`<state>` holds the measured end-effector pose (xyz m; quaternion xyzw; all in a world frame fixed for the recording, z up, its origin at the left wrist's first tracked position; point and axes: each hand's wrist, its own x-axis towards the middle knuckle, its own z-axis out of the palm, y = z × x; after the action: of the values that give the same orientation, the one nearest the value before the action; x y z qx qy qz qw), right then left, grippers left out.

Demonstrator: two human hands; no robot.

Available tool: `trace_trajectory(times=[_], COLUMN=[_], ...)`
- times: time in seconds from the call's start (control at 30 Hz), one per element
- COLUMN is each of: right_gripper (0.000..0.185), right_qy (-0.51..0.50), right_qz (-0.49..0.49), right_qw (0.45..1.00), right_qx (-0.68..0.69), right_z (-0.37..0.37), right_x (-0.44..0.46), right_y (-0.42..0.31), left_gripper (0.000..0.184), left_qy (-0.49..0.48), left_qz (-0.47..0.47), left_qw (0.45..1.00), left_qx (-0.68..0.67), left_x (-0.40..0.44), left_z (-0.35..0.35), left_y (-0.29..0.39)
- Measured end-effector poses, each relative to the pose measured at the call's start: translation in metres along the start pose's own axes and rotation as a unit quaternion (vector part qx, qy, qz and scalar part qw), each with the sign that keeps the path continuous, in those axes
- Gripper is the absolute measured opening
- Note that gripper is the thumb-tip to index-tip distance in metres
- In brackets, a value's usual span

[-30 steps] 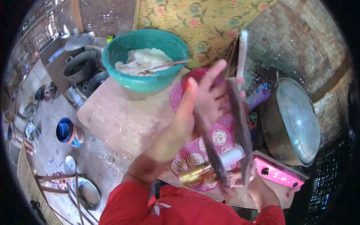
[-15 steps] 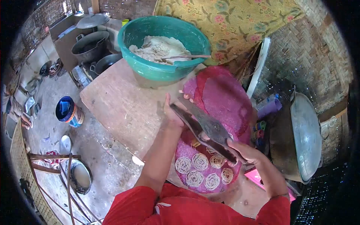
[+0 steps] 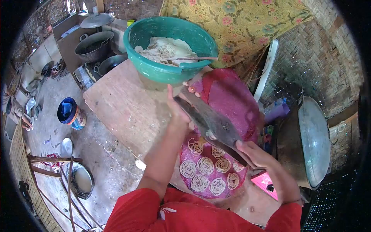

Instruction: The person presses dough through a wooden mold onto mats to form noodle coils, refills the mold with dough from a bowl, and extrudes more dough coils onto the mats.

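A dark two-part wooden dough press point(image 3: 210, 121) slants across the view above the pink mesh sheet point(image 3: 235, 100). My left hand point(image 3: 179, 108) is closed around its far end, the thumb sticking up. At the near end my right hand point(image 3: 257, 154) grips the two parts together. Below the press, several round coils of pale dough strands point(image 3: 205, 166) lie on the sheet. A looser coil point(image 3: 195, 146) rests just under the press on the left side. The underside of the press is hidden.
A green basin point(image 3: 170, 71) of white dough with a stick stands at the table's point(image 3: 116, 100) far edge. To the right are a large metal pan point(image 3: 315, 141) and a pink box point(image 3: 264, 181). A blue bucket point(image 3: 72, 114) is on the floor; another person's hand point(image 3: 27, 123) shows far left.
The two parts of the press have come closer together, narrowing the gap between them. A loose dough coil below it has come into fuller view.
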<state>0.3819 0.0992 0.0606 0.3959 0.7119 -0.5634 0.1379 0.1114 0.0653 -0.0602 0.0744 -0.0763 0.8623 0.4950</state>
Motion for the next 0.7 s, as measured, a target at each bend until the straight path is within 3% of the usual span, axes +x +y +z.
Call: trace_trajectory(times=[0.17, 0.27, 0.37, 0.43, 0.6, 0.7], right_gripper=[0.064, 0.064, 0.061, 0.058, 0.068, 0.076], right_qy=[-0.038, -0.063, -0.045, 0.012, -0.036, -0.087], right_qz=[-0.013, -0.005, 0.031, 0.038, -0.02, 0.008], right_qw=[0.996, 0.995, 0.993, 0.998, 0.997, 0.892], right_qx=[0.079, 0.077, 0.1, 0.044, 0.067, 0.443], right_z=[0.011, 0.006, -0.001, -0.008, -0.02, -0.007], right_x=[0.007, -0.007, -0.015, -0.011, -0.005, 0.018], right_y=[0.017, 0.017, 0.02, 0.026, 0.037, 0.04], left_gripper=[0.046, 0.046, 0.044, 0.042, 0.035, 0.031], left_qy=[-0.01, 0.052, 0.036, 0.051, -0.026, -0.036], left_qz=[-0.024, -0.021, -0.023, -0.028, -0.055, -0.038], left_qw=[0.999, 0.998, 0.999, 0.998, 0.997, 0.997], left_qx=[0.04, 0.022, 0.019, 0.0, -0.047, -0.059], left_x=[-0.015, -0.029, -0.019, -0.006, 0.016, 0.017], left_z=[0.013, 0.011, 0.0, 0.002, -0.013, -0.02], left_y=[0.015, 0.002, -0.018, -0.026, -0.032, -0.028])
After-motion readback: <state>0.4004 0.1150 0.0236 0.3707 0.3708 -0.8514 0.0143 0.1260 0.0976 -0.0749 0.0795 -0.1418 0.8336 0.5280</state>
